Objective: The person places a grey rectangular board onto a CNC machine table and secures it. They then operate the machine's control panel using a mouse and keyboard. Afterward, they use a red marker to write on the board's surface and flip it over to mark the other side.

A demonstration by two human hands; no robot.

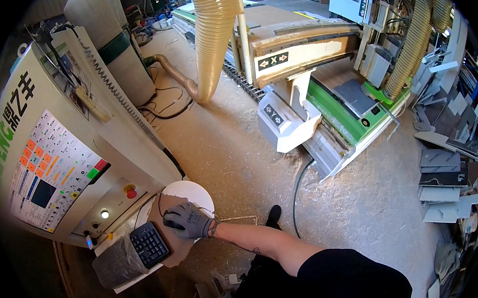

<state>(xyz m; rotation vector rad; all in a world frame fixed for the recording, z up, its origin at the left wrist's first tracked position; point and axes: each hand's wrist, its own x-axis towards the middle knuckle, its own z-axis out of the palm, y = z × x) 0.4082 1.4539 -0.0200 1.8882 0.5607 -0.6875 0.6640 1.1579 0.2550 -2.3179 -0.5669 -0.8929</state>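
Note:
My right hand (pixel 190 221), in a grey work glove, reaches left from a black sleeve. It rests over a dark computer mouse (pixel 171 219), mostly hidden under the fingers, with a thin cable leading away. Beneath it lies a piece of brown board (pixel 174 248) on a white shelf. Just left of the hand is a black keyboard (pixel 149 244), partly under a clear plastic cover (pixel 115 261). A control cabinet (pixel 112 134) stands behind them, its lit screen (pixel 54 172) showing coloured buttons. My left hand is not in view.
A red emergency stop knob (pixel 130 192) juts from the cabinet. Ahead stands a CNC router (pixel 306 54) with a thick ribbed hose (pixel 211 36). A cable (pixel 298 194) crosses the dusty floor. Board offcuts (pixel 442 174) pile up at the right; dust bags (pixel 110 46) stand at the left.

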